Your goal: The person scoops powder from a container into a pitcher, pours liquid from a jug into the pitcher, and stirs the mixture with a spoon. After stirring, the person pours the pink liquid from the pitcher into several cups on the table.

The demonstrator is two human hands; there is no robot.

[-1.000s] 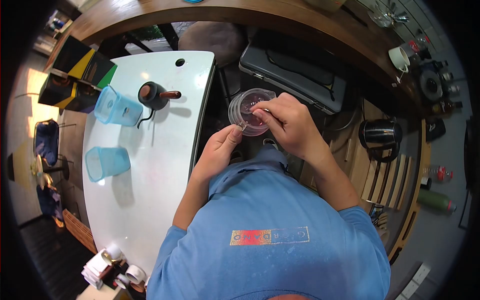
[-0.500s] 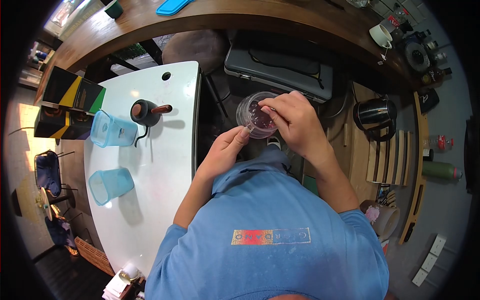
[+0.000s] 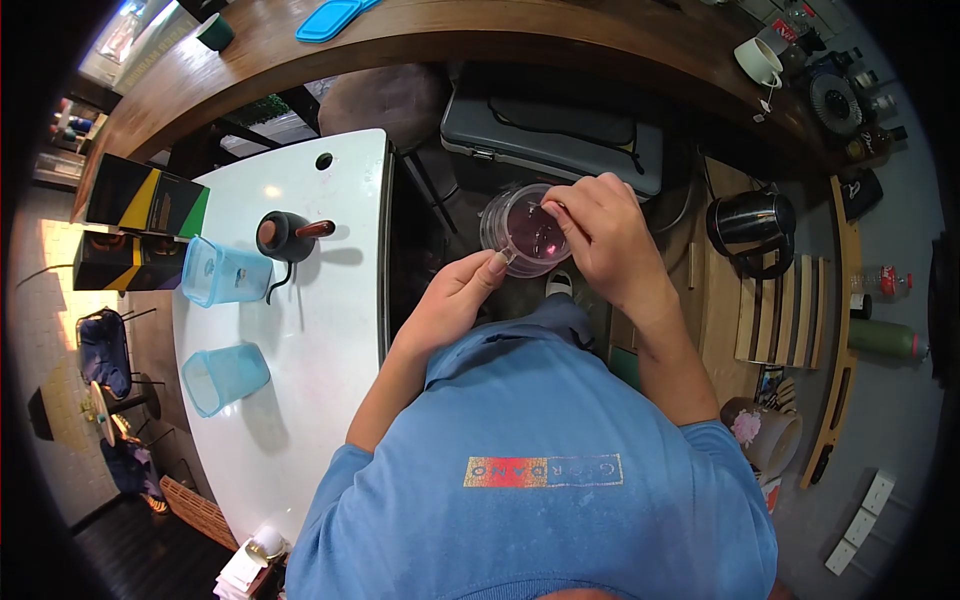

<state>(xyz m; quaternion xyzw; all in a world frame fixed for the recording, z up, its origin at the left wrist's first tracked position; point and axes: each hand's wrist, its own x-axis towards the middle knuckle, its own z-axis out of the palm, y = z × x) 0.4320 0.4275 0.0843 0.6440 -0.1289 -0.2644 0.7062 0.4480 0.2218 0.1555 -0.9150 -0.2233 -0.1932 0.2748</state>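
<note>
A round clear plastic container with a pinkish inside is held over the gap beside the white table. My left hand grips its near-left rim, thumb on top and fingers curled beneath. My right hand is closed in a pinch at the container's far-right rim, fingertips over the mouth; whatever lies between them is too small to make out. On the white table, to the left of my hands, are a dark gooseneck kettle with a wooden handle and two translucent blue containers, one farther, one nearer.
Black boxes stand past the table's left edge. A wooden counter crosses ahead, bearing a blue lid, a green cup and a white mug. Below it are a stool and a grey case. A black electric kettle stands right.
My right hand's pinched fingertips have shifted right, from over the middle of the container's mouth toward its rim. The container has moved slightly right, and more of its pinkish inside shows.
</note>
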